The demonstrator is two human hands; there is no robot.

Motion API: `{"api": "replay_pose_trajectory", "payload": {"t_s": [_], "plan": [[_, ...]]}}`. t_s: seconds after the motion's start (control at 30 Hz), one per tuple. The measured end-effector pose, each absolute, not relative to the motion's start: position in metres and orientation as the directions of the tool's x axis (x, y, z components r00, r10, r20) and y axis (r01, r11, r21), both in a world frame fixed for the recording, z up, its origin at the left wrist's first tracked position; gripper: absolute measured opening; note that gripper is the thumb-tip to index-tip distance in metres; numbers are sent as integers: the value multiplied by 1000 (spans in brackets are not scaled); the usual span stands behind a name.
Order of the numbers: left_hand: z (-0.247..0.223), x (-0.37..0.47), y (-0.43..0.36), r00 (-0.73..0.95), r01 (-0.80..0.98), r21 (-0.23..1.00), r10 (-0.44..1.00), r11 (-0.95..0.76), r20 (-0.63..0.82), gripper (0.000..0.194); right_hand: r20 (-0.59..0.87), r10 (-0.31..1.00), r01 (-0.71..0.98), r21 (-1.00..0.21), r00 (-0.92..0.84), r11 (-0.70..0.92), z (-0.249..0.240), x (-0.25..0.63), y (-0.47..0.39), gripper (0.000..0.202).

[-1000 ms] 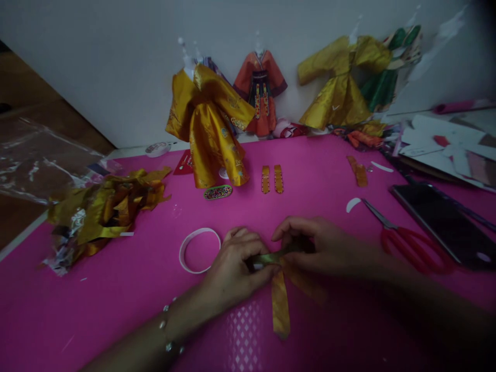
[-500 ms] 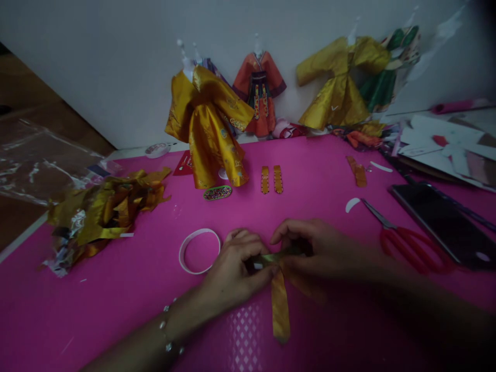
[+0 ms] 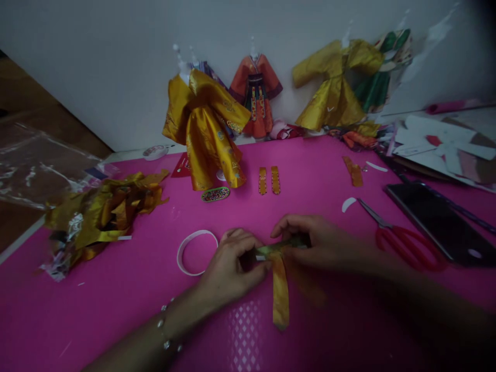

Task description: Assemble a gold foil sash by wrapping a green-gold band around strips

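Between my two hands is a narrow band of gold-green fabric (image 3: pixel 274 249), held level above the pink mat. My left hand (image 3: pixel 237 263) pinches its left end, where a small white piece shows. The fingers of my right hand (image 3: pixel 300 243) close on the right end. From the band's middle hangs a gold strip (image 3: pixel 281 297) with a pointed lower end. A second, blurred orange strip (image 3: pixel 310 289) slants down under my right hand. A white ring of tape (image 3: pixel 188 238) lies just left of my left hand.
Gold fabric scraps (image 3: pixel 112 212) lie left. Behind stand small dressed forms, including a gold robe (image 3: pixel 201 126) and an orange one (image 3: pixel 253 95). Two trimmed strips (image 3: pixel 262 181) lie mid-mat. Red-handled scissors (image 3: pixel 411 248), a black phone (image 3: pixel 437 222) and papers (image 3: pixel 445 144) are at right.
The band shows more between my hands, and the hanging strip's lower end has risen slightly. The whole view has shifted a little, with background things now slightly further left.
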State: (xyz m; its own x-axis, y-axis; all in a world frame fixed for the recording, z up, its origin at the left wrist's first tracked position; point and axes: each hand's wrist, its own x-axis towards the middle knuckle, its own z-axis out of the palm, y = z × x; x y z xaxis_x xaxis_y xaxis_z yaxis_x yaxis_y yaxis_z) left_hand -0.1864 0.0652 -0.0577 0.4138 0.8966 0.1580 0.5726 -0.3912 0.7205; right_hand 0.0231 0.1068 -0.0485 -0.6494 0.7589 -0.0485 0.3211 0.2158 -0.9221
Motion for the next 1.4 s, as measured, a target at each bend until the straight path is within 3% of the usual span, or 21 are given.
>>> {"api": "replay_pose_trajectory", "payload": {"t_s": [0.27,0.4,0.53,0.87,1.1,1.4], "plan": [[-60,-186,64,381,557,756,915,-343,135,13,-71,747,348,-911,-662,222,-52,24,106,23],[-59,-185,64,386,536,769,911,-348,143,13,-92,737,430,-857,-669,283,-50,23,104,14],[-58,-185,63,366,536,785,924,-309,114,9,-121,739,495,-812,-663,310,-54,24,105,17],[-64,-186,62,283,495,832,952,-251,119,8,-117,739,486,-819,-663,306,-53,26,108,16],[-62,-185,61,277,490,834,952,-255,128,6,-144,727,483,-829,-671,282,-51,24,108,27],[-64,-185,62,263,482,841,956,-247,130,10,-154,736,497,-824,-660,273,-51,27,112,21]]}}
